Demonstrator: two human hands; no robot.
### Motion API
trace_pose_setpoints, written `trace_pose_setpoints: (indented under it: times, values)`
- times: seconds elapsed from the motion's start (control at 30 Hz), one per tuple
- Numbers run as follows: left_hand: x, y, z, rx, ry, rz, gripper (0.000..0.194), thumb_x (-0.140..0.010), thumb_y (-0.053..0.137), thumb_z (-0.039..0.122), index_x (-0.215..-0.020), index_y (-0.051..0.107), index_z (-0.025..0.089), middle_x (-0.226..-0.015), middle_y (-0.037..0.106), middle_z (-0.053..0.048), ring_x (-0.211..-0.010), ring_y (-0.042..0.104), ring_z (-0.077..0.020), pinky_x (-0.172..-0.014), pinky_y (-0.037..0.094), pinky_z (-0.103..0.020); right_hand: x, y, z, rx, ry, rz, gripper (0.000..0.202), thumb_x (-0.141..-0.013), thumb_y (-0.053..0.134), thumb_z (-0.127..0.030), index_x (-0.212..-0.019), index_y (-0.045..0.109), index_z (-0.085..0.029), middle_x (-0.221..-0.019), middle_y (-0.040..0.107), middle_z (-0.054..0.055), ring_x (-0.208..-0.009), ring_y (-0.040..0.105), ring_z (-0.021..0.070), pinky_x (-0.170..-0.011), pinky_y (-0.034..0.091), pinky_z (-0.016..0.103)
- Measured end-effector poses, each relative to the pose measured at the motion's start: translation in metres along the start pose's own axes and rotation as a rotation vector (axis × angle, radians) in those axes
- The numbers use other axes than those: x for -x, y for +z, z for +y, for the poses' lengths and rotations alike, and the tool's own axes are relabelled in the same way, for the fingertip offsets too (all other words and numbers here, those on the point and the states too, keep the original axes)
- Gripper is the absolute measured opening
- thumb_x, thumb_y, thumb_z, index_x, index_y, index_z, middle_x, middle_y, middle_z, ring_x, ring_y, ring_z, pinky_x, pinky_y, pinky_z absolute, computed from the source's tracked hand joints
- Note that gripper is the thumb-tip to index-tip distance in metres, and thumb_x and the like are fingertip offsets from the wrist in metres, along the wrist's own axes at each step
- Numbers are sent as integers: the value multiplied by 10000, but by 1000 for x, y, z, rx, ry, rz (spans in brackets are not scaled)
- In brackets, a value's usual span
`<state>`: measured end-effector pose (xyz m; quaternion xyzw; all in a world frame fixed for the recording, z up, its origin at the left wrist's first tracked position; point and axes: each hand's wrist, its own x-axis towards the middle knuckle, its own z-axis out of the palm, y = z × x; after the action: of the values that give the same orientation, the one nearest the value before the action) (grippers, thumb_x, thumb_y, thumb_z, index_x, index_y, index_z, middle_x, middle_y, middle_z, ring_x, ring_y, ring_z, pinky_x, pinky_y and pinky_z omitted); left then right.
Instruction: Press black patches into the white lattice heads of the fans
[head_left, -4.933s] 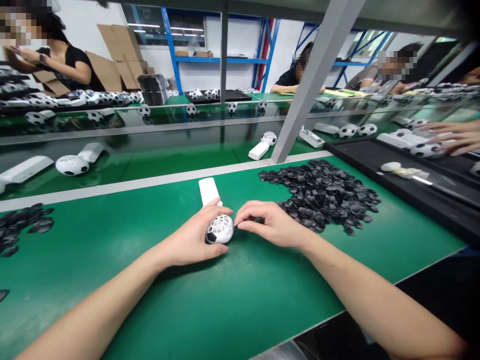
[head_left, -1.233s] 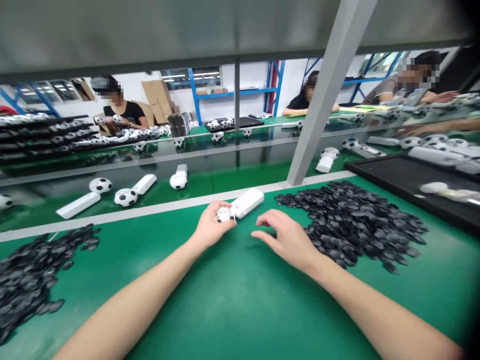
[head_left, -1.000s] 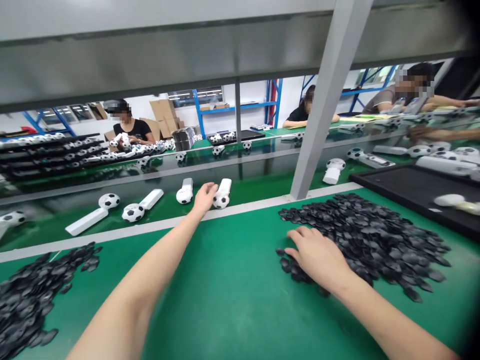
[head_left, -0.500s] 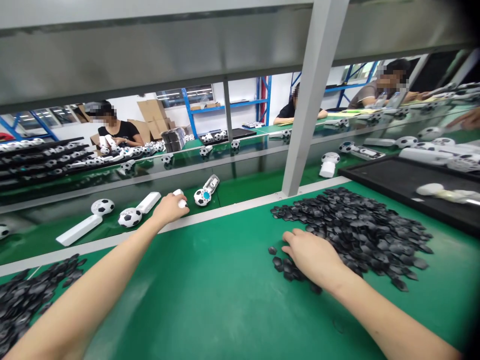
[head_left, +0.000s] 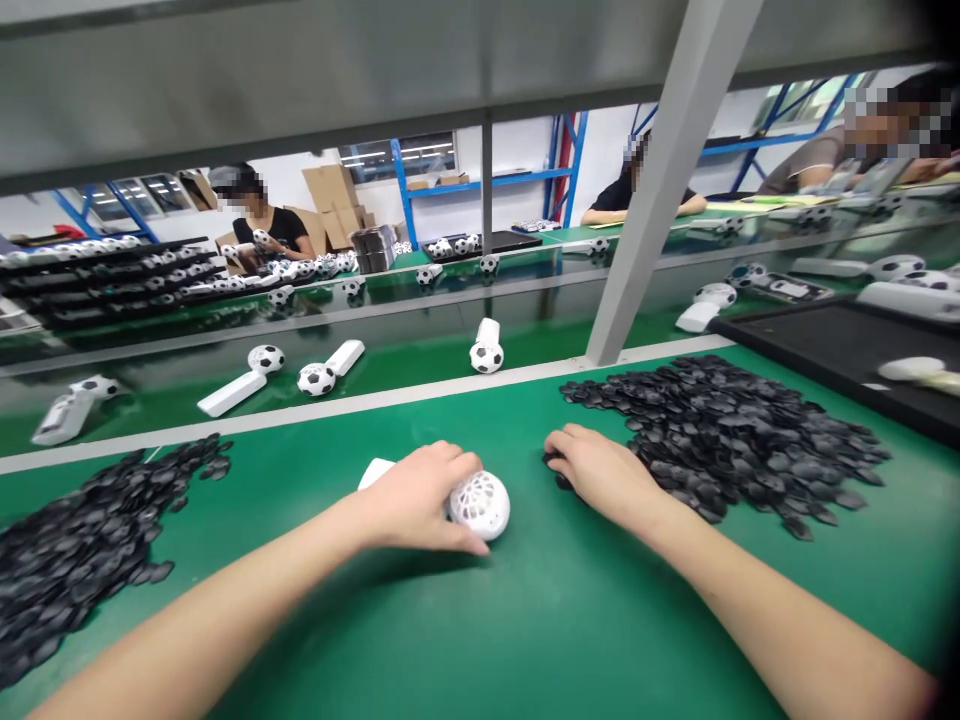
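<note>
White ball-shaped fan [head_left: 480, 505] in curled left hand [head_left: 412, 498], right hand [head_left: 600, 478] palm-down, fingertips on black pieces [head_left: 720, 440]

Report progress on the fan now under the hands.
Done: finished football-patterned fans lie on the belt beyond. In hand: the left hand grips a white fan whose grille is all white, with no black pieces. Left: the right hand is at the black piece pile; no piece is fitted.

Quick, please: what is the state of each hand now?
Left hand: closed on white fan.
Right hand: on black pieces; grip cannot be told.
</note>
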<state>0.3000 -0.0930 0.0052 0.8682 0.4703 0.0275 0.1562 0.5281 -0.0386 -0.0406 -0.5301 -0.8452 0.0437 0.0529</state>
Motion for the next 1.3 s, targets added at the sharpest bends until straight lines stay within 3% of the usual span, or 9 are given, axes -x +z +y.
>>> trace_pose_setpoints:
  times: [0.1,0.2,0.4,0.6,0.87,0.97,1.03,1.13,1.3]
  values:
    - [-8,14,-1,128,-132,49,630,-608,601,642,-1072,462,240,-947,598,-29,-838,564,-232,-662,435,-300,-2,4,1,-61,-42,37,76,-846,525,-165,-870,593,-192,-866,566,25,-827,548,173,-609,369,241]
    - [-11,24,4,102,-261,113,664,-650,517,680,-1149,412,255,-1015,596,-56,-895,568,-272,-683,439,-335,-5,6,-1,-122,-81,44,79,-838,535,-143,-877,593,-181,-879,575,29,-869,541,176,-688,398,251]
    - [-14,30,11,81,-375,138,710,-645,455,728,-1176,403,259,-1017,596,-75,-909,572,-300,-718,456,-401,-7,11,-5,-138,-119,51,150,-864,519,-195,-987,606,-194,-935,568,52,-909,532,190,-733,420,270]
    - [-14,32,-2,186,-301,161,689,-640,559,641,-1199,409,266,-1202,512,-45,-1051,520,-268,-854,434,-382,-6,8,-8,-113,-161,74,174,-863,537,-275,-998,614,-197,-917,577,44,-884,538,178,-740,413,265]
    - [-10,35,4,139,-285,224,681,-665,594,555,-1236,385,249,-1194,494,-37,-1050,515,-266,-856,441,-389,-4,15,-24,197,-216,124,143,-868,476,-158,-826,612,-149,-809,581,57,-778,534,211,-670,373,316]
    - [-9,35,5,128,-272,245,671,-674,596,537,-1241,384,246,-1199,489,-45,-1049,515,-269,-874,428,-392,-6,20,-22,207,-199,147,160,-855,444,-94,-865,600,-131,-826,584,73,-791,535,219,-687,384,331]
    - [-8,35,2,167,-256,241,670,-681,598,521,-1252,375,250,-1212,481,-51,-1063,506,-267,-875,427,-384,-7,21,-17,128,-191,167,195,-865,429,-96,-975,584,-138,-871,590,73,-838,538,217,-721,401,336]
    - [-9,35,-4,274,-231,225,663,-683,615,471,-1260,373,252,-1230,469,-53,-1084,493,-247,-891,420,-361,-5,18,-12,-170,-229,253,239,-881,417,-121,-1086,536,-154,-966,589,73,-914,539,185,-801,422,319]
    - [-12,36,-2,288,-342,297,651,-701,604,425,-1271,365,217,-1265,447,-75,-1144,444,-262,-922,397,-386,6,5,-19,-616,-323,408,89,-861,497,-186,-910,571,-188,-873,608,29,-826,566,151,-764,460,279]
